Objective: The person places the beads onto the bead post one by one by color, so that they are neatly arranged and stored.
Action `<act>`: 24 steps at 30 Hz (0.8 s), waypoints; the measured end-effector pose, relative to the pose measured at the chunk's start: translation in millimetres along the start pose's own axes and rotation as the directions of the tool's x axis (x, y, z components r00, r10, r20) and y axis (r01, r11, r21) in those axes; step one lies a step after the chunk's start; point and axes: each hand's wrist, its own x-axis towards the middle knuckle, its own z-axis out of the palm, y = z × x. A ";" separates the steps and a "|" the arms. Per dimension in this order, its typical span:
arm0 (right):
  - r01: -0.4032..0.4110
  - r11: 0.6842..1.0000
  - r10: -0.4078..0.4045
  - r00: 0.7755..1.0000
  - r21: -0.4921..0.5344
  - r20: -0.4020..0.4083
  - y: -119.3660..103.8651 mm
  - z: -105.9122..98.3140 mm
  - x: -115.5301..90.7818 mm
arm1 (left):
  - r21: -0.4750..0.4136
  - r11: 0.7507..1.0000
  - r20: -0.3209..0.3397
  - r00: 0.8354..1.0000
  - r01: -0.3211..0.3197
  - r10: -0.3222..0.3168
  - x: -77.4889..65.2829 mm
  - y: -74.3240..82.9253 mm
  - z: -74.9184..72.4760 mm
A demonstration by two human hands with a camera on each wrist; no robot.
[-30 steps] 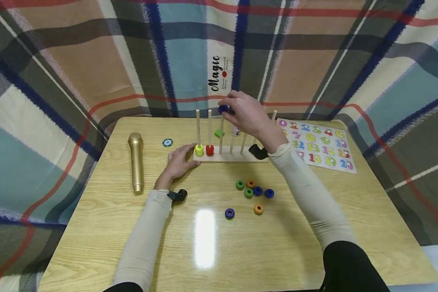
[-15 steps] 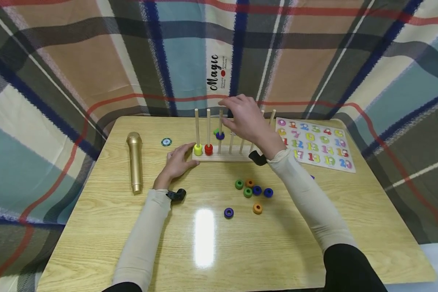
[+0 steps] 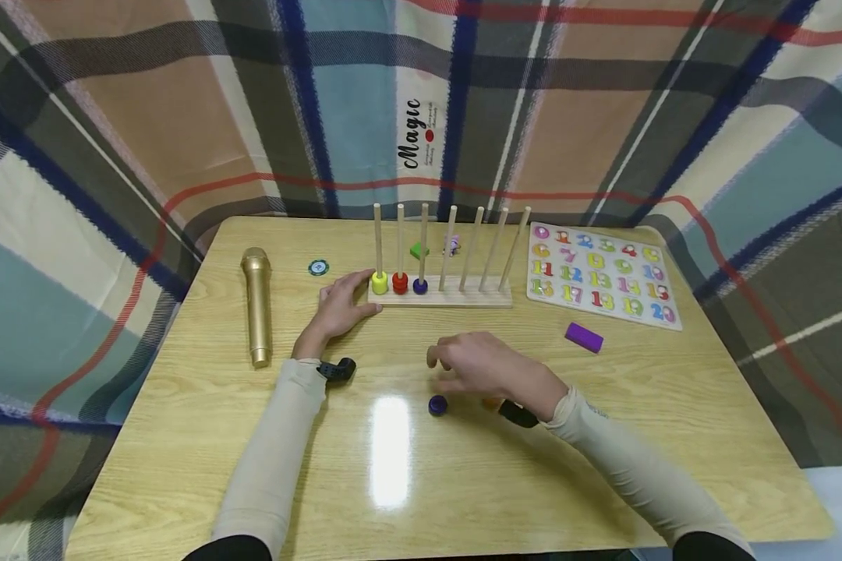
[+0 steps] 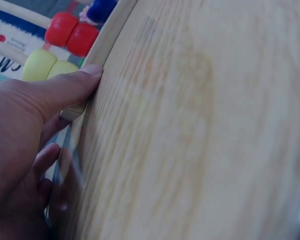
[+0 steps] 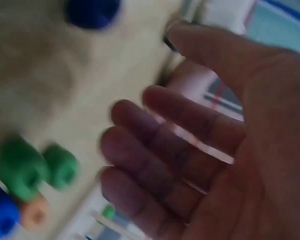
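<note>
A wooden stand point(image 3: 463, 296) with several upright pegs sits near the table's far side. Yellow beads point(image 3: 380, 282), red beads point(image 3: 400, 284) and a blue bead point(image 3: 420, 287) are on its three leftmost pegs. My left hand point(image 3: 340, 305) pinches the stand's left end, its thumb on the front edge. Nothing is held by my right hand point(image 3: 501, 368), which hovers over the table with relaxed fingers. A loose blue bead point(image 3: 437, 405) lies just in front of it. The right wrist view, blurred, shows green beads point(image 5: 21, 167), another blue bead point(image 5: 2, 212) and an orange bead point(image 5: 35, 212).
At the left lies a gold microphone point(image 3: 257, 308), with a round chip point(image 3: 319, 267) nearby. A colourful number board point(image 3: 603, 273) and a purple block point(image 3: 584, 337) are at the right. Behind the stand is a small green piece point(image 3: 419, 250). Plaid cloth hangs behind the table.
My right hand let go of the blue bead, which slid down the third peg to the base. That hand then came back towards the loose beads. My left hand stayed on the stand.
</note>
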 end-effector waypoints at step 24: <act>-0.050 0.992 0.098 0.870 0.112 -0.483 26.9 -91.0 34.2 | -0.006 1.000 0.004 1.000 -0.003 0.003 1.8 0.9 1.6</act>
